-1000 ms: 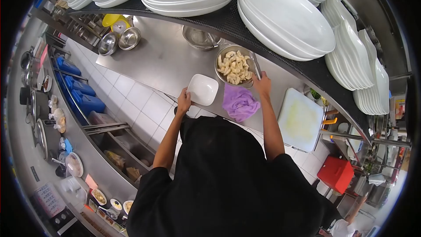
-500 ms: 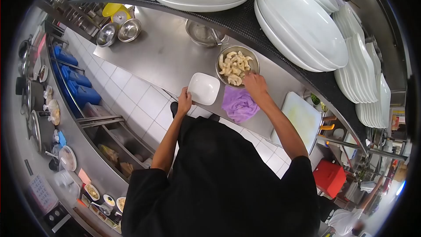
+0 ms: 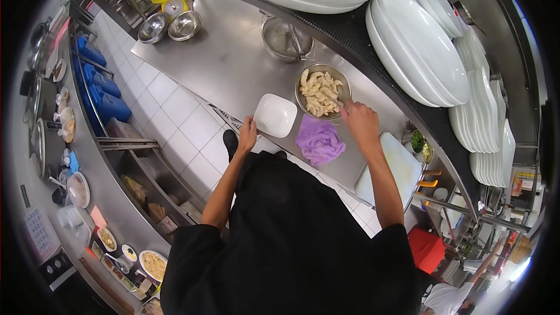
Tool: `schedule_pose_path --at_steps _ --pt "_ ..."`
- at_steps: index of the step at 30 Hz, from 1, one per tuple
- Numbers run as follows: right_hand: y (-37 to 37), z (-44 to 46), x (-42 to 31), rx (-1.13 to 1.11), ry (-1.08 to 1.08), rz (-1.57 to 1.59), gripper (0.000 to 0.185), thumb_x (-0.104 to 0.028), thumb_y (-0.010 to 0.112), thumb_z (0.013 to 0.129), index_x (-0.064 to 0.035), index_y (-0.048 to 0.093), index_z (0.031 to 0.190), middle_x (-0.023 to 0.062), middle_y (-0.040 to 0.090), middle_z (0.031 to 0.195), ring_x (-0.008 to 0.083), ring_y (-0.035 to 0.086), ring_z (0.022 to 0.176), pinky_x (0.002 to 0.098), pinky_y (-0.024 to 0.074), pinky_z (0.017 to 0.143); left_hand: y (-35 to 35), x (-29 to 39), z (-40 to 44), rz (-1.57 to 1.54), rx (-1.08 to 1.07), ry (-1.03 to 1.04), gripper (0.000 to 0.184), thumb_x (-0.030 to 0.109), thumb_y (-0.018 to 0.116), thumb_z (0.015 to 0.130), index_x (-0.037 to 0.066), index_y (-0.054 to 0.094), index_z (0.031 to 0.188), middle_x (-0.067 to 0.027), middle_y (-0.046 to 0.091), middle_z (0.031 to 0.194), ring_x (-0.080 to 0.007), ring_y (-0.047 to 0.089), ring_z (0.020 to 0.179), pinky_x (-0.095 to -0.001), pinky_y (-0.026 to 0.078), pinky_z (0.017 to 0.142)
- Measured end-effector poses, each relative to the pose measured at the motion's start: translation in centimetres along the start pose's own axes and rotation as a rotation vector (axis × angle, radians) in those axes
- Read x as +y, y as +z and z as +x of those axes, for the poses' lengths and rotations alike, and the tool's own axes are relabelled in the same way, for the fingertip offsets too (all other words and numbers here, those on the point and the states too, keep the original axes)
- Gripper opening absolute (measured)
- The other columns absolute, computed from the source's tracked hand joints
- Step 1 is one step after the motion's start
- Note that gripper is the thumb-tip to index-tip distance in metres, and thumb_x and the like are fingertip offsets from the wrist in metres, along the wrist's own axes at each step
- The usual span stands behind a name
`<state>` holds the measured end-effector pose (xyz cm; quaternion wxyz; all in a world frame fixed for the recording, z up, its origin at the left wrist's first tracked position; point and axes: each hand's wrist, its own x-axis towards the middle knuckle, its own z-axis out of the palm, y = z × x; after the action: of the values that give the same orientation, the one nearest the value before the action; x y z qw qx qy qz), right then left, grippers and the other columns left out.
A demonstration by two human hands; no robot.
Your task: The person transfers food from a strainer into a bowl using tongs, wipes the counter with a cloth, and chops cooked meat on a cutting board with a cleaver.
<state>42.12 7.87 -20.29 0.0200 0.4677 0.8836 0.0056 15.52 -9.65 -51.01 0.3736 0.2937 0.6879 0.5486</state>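
Observation:
My left hand [image 3: 247, 133] grips the near-left edge of a square white bowl [image 3: 275, 116], which has nothing in it. My right hand [image 3: 360, 120] is closed round what looks like a metal spoon [image 3: 343, 95], mostly hidden by the fingers. Its end reaches into a round steel bowl [image 3: 347, 79] of pale, cooked-looking food pieces [image 3: 319, 91]. Just below that bowl, a crumpled purple cloth [image 3: 319, 141] lies on the steel counter.
Behind the food stands another steel bowl [image 3: 286, 38] with a utensil in it. A white cutting board [image 3: 389, 170] is to the right. White plates [image 3: 417, 46] are stacked on the shelf overhanging the counter. Small steel bowls [image 3: 185, 25] and a yellow scale [image 3: 174, 6] sit far left.
My right hand has drawn back slightly from the food, and the utensil now shows. The food pieces have shifted within the steel bowl. My left hand keeps its hold on the white bowl.

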Motion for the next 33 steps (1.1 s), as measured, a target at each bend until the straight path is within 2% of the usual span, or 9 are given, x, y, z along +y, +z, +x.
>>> schedule_pose_path --at_steps 3,8,11,14,17,20,26,29,33 --pt "1.7 -1.6 -3.7 0.016 -0.090 0.125 0.028 -0.030 0.067 0.094 -0.0033 0.069 0.102 0.0163 0.072 0.082 0.0346 0.073 0.077 0.0456 0.0591 0.067 -0.3 -0.2 0.0 0.014 -0.043 -0.067 0.036 0.019 0.042 0.107 -0.004 0.051 0.133 -0.0191 0.068 0.113 -0.0245 0.071 0.087 -0.0366 0.062 0.075" --pt "7.4 -0.7 -7.7 -0.076 -0.175 0.209 0.035 -0.036 0.068 0.093 -0.0024 0.069 0.103 0.0172 0.072 0.082 0.0364 0.073 0.078 0.0462 0.0588 0.068 -0.4 0.2 0.1 0.012 -0.060 -0.031 0.035 0.016 0.041 0.107 -0.003 0.050 0.135 -0.0187 0.067 0.113 -0.0240 0.071 0.085 -0.0358 0.062 0.073" --pt "5.8 -0.7 -6.9 0.046 -0.032 0.265 0.039 -0.039 0.066 0.094 -0.0025 0.071 0.105 0.0195 0.073 0.087 0.0381 0.073 0.080 0.0480 0.0586 0.072 -1.3 -0.4 0.3 -0.002 -0.111 -0.033 0.033 0.013 0.041 0.107 -0.003 0.049 0.135 -0.0187 0.066 0.114 -0.0233 0.071 0.086 -0.0352 0.063 0.072" --pt "3.3 1.1 -4.0 -0.022 0.232 0.210 0.042 -0.043 0.064 0.094 -0.0032 0.073 0.105 0.0224 0.073 0.092 0.0398 0.072 0.088 0.0520 0.0569 0.080 -1.2 -0.6 0.3 -0.001 -0.127 -0.026 0.031 0.011 0.043 0.106 -0.003 0.049 0.134 -0.0185 0.066 0.115 -0.0228 0.071 0.087 -0.0350 0.064 0.070" --pt "6.8 3.8 0.8 -0.069 0.284 0.220 0.047 -0.049 0.064 0.092 -0.0061 0.074 0.107 0.0226 0.073 0.092 0.0399 0.072 0.090 0.0516 0.0557 0.084 -1.2 0.2 0.4 0.036 -0.113 -0.037 0.029 0.010 0.045 0.106 -0.003 0.049 0.131 -0.0189 0.066 0.113 -0.0233 0.072 0.085 -0.0353 0.064 0.069" --pt "12.0 7.4 3.5 -0.247 0.272 0.351 0.052 -0.053 0.063 0.091 -0.0051 0.077 0.104 0.0226 0.075 0.094 0.0397 0.072 0.092 0.0495 0.0553 0.085 -0.9 0.8 0.6 0.051 -0.113 -0.058 0.028 0.010 0.046 0.106 -0.004 0.049 0.130 -0.0198 0.065 0.112 -0.0241 0.072 0.085 -0.0359 0.065 0.069" --pt "15.6 8.1 5.2 -0.219 0.353 0.607 0.052 -0.054 0.064 0.089 -0.0070 0.078 0.106 0.0207 0.076 0.097 0.0330 0.074 0.094 0.0404 0.0564 0.085 -1.2 0.4 0.3 0.025 -0.157 -0.070 0.029 0.010 0.044 0.107 -0.002 0.048 0.133 -0.0198 0.065 0.112 -0.0233 0.072 0.086 -0.0357 0.064 0.070" --pt "14.6 6.3 5.6 -0.058 0.307 0.655 0.046 -0.050 0.067 0.090 -0.0088 0.078 0.109 0.0178 0.077 0.096 0.0300 0.075 0.092 0.0374 0.0564 0.085 -1.4 -0.2 0.7 -0.043 -0.159 -0.042 0.031 0.012 0.044 0.108 -0.002 0.046 0.136 -0.0190 0.066 0.109 -0.0227 0.072 0.086 -0.0349 0.064 0.072" --pt "7.9 2.6 4.0 -0.085 0.246 0.782 0.042 -0.045 0.069 0.092 -0.0091 0.077 0.110 0.0171 0.077 0.096 0.0319 0.074 0.092 0.0395 0.0559 0.085 -1.5 0.1 0.2 -0.060 -0.179 -0.067 0.034 0.015 0.044 0.109 -0.001 0.045 0.139 -0.0181 0.066 0.107 -0.0224 0.072 0.086 -0.0345 0.063 0.076"
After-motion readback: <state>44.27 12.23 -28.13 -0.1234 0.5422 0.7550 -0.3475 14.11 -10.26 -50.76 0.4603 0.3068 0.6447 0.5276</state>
